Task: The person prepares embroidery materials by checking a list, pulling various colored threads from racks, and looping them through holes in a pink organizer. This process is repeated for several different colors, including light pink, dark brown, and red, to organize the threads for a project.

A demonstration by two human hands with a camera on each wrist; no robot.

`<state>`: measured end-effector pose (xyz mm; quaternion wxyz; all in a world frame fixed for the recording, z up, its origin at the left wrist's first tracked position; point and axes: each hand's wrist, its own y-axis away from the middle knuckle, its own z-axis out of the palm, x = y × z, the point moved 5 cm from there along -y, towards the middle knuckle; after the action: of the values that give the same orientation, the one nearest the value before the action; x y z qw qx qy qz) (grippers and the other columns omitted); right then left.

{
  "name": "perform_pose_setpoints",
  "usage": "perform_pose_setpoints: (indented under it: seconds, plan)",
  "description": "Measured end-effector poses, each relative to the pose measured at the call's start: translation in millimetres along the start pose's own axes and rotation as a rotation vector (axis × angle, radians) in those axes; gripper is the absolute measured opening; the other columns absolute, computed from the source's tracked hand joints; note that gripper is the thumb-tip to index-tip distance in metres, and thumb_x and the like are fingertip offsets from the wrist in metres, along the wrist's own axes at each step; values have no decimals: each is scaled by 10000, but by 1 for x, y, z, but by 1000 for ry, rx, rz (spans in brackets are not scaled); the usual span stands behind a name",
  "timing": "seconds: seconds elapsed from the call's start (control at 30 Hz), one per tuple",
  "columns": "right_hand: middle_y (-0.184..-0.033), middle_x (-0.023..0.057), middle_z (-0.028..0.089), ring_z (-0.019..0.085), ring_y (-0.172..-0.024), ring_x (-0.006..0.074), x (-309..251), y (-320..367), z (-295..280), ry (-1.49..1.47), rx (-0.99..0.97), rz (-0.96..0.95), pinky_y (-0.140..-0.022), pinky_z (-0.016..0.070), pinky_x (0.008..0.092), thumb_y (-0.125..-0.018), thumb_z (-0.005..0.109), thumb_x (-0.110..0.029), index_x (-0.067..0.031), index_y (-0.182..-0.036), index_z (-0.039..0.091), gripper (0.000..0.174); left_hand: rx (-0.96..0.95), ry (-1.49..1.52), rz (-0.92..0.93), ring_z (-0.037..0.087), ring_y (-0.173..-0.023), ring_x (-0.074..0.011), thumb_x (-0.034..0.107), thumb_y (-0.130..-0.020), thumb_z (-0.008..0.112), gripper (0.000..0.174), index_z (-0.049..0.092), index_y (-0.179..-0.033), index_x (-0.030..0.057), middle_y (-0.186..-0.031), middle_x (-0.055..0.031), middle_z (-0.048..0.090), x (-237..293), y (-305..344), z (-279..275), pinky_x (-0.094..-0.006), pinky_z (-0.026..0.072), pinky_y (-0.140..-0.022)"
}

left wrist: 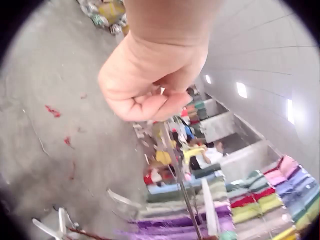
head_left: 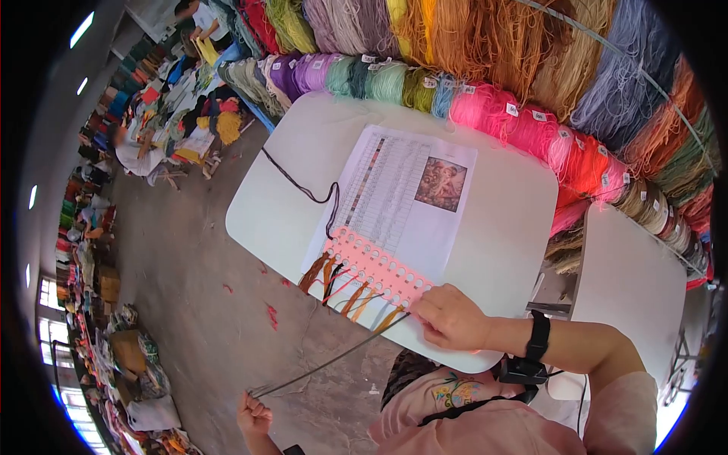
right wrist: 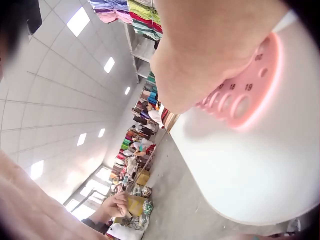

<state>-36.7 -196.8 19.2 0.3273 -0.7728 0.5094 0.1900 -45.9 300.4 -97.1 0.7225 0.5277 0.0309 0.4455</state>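
Note:
A pink thread card (head_left: 371, 265) with numbered holes lies near the table's front edge. Brown, black, red and ochre thread tufts (head_left: 353, 299) hang from its holes. My right hand (head_left: 453, 317) grips the card's right end with curled fingers; in the right wrist view the hand (right wrist: 210, 55) covers part of the card (right wrist: 242, 97), its fingertips hidden. Out over the floor, my left hand (head_left: 255, 415) pinches the end of a dark grey thread (head_left: 334, 358). That thread stretches taut up to the card beside my right fingertips. In the left wrist view, strands (left wrist: 182, 185) run away from curled fingers.
Under the card is a printed chart sheet (head_left: 394, 189) with a picture, on a white table (head_left: 500, 227). A dark purple thread (head_left: 303, 189) trails across table and sheet. Colourful yarn hanks (head_left: 493, 110) line the far side. Another person (head_left: 208, 23) is far off.

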Motion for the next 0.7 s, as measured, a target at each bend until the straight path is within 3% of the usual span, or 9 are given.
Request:
perform_pose_setpoints:
  seconds: [0.07,0.1,0.2,0.27,0.33,0.4,0.47,0.53,0.7]
  plan:
    - [-733,69,471,475,-698,249,-1,-1,0,9,7,-1,-638,360,355,-619,571,-42,-62,-877,489,271,203,-160,-17,403,-373,-44,215,-860,473,227,451,-643,153,-481,54,406,18,-21,-41,-165,299,-347]
    - [-756,73,475,478,-720,251,-1,-1,0,3,-11,1,-649,364,352,-622,576,-48,-61,-888,491,279,478,-840,230,468,-412,-63,179,-856,478,132,559,-797,92,-576,8,538,22,-10,-9,-188,373,-379]
    - [-847,93,481,479,-806,261,-1,1,-3,-17,-41,1,-702,368,353,-636,591,-75,-57,-932,488,314,345,-1264,391,589,-583,-135,125,-821,512,196,563,-981,24,-757,-92,612,16,-16,82,-250,442,-462]
    - [-938,115,478,472,-889,277,-2,2,-5,-44,-8,0,-763,365,363,-649,598,-107,-49,-979,478,356,-69,-1663,763,607,-714,-179,110,-816,511,227,568,-1007,2,-832,-120,613,8,-25,168,-284,471,-606]
    - [-980,122,464,457,-928,288,-2,3,-14,97,24,136,-794,348,381,-656,613,-136,-50,-1009,468,392,-305,-1566,992,592,-826,-211,99,-808,520,190,587,-950,-8,-882,-128,612,-11,-6,259,-294,436,-758]
    - [-1009,123,452,442,-953,291,-3,3,-22,205,24,283,-819,328,396,-652,635,-169,-55,-1029,462,430,-692,-1519,1183,565,-904,-253,91,-794,529,194,585,-958,3,-928,-127,605,-27,-1,336,-318,417,-808]
    - [-1024,117,443,427,-964,286,-3,6,-24,280,-13,443,-837,305,408,-638,664,-204,-63,-1039,461,471,-841,-1546,1306,507,-994,-303,91,-777,539,222,571,-979,6,-1037,-161,558,-43,-10,386,-348,394,-849]
    - [-1024,118,443,423,-970,282,-4,7,-24,313,-41,503,-850,291,403,-640,662,-200,-66,-1046,462,472,-833,-1622,1322,442,-1050,-338,83,-766,536,252,553,-1005,7,-1134,-196,476,-58,-34,413,-374,368,-877]
    - [-1023,119,446,425,-970,279,-3,16,-30,358,-80,604,-844,297,398,-637,656,-180,-72,-1044,472,460,-691,-1830,1183,430,-1014,-361,112,-750,550,292,529,-1019,1,-1095,-216,451,-75,-42,412,-386,353,-870]
